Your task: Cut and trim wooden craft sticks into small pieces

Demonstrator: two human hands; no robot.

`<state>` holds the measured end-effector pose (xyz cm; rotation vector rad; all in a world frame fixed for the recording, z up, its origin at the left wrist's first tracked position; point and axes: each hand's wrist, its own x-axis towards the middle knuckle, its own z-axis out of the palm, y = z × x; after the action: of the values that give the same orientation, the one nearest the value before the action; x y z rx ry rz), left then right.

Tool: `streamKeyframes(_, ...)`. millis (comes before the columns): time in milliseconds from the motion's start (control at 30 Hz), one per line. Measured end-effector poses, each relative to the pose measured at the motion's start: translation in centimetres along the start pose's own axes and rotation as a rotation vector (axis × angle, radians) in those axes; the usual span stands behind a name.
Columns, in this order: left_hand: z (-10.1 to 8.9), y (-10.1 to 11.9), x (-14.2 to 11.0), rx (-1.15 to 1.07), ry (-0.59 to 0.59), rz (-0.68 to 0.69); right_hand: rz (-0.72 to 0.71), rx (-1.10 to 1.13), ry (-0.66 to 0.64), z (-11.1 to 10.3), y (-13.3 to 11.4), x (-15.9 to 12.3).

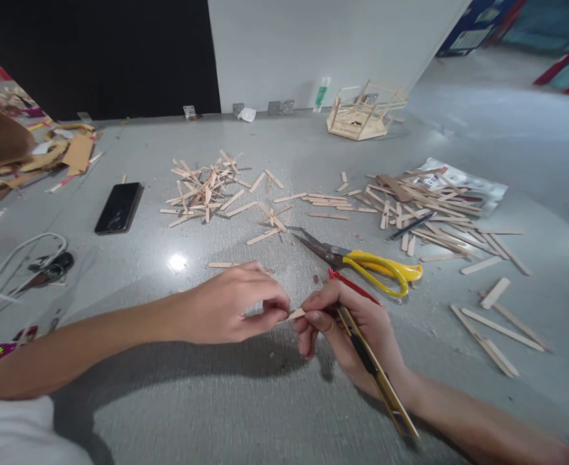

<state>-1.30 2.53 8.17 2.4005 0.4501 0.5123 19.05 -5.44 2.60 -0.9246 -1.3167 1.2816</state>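
My left hand [245, 303] is closed, thumb and fingertips pinching one end of a short piece of wooden craft stick [296, 314]. At its other end, the thumb and forefinger of my right hand [356, 329] pinch the same piece. A yellow and black utility knife [378, 374] also rests in my right hand, lying across the palm with its rear end towards me. Just beyond that hand lie scissors with yellow handles [376, 265] and a red thin object [352, 284], partly covered by my fingers.
Cut sticks lie in a loose pile [206, 187] at centre-left. More craft sticks [424, 206] spill from a plastic packet [487, 187] on the right, with a dark pen [413, 225] on them. A stick frame model [366, 116] stands behind. A phone [118, 208] and cables [22, 258] lie left.
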Motion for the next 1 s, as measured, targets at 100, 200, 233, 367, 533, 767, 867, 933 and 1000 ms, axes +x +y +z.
streamKeyframes(100,-0.2,0.3,0.1,0.011,-0.068,-0.059,0.002,-0.031,-0.015,0.0,0.2,-0.3)
streamKeyframes(200,-0.3,0.5,0.1,0.031,-0.127,-0.091,-0.014,-0.093,-0.002,0.1,0.2,-0.4)
streamKeyframes(233,-0.3,0.5,0.1,0.037,-0.133,-0.099,-0.031,-0.116,0.003,0.1,0.1,-0.4)
streamKeyframes(367,0.2,0.4,-0.1,0.034,-0.124,-0.144,-0.157,-0.247,-0.023,0.2,-0.2,-0.3)
streamKeyframes(533,0.4,0.3,0.0,-0.078,-0.155,-0.229,-0.327,-0.399,-0.118,-0.1,-0.8,-0.1)
streamKeyframes(767,-1.4,0.3,0.5,-0.179,0.036,-0.493,-0.514,-0.569,0.113,-0.7,-1.3,0.1)
streamKeyframes(867,-1.7,0.4,0.4,-0.116,0.091,-0.473,-0.550,-0.636,0.140,-0.8,-1.1,-0.3)
streamKeyframes(933,-1.6,0.6,0.4,-0.109,0.131,-0.433,-0.552,-0.657,0.132,-0.9,-1.2,-0.5)
streamKeyframes(1000,-1.4,0.8,0.3,-0.129,0.152,-0.381,-0.550,-0.684,0.113,-0.9,-1.4,-0.5)
